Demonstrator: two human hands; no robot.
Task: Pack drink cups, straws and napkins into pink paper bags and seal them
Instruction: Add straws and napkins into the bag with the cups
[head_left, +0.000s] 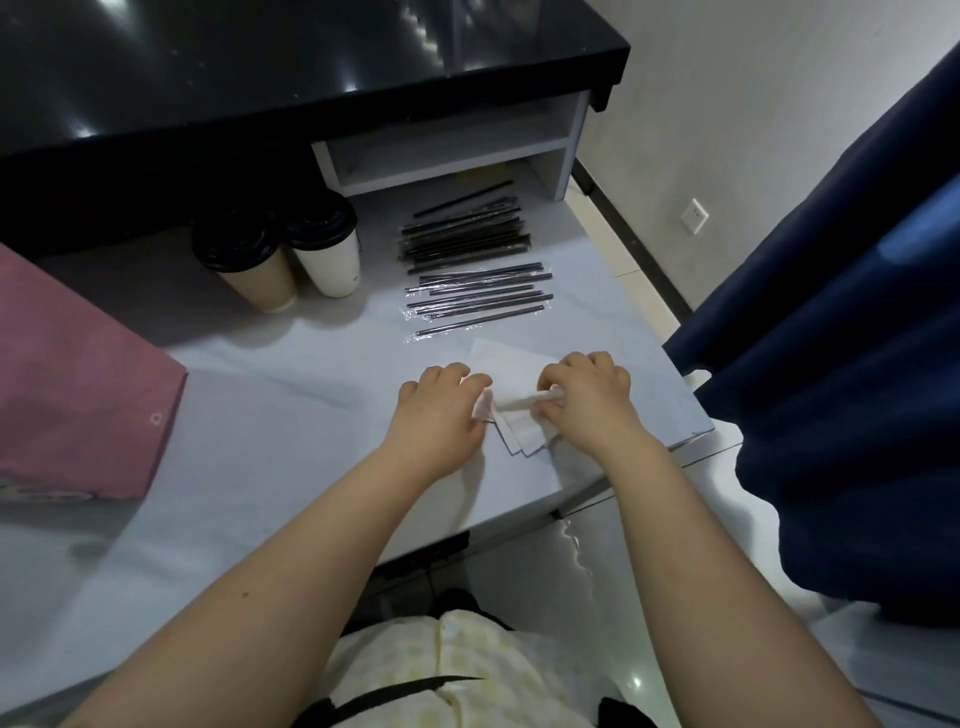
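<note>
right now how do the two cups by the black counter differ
The left cup has a tan body; the right cup has a white one. The left cup stands nearer, the right cup farther back. Both are upright with black lids.

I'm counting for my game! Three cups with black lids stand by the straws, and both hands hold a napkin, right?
Not three: the head view shows two cups with black lids. They do stand by the straws, and the left hand and right hand both hold the napkin.
</note>
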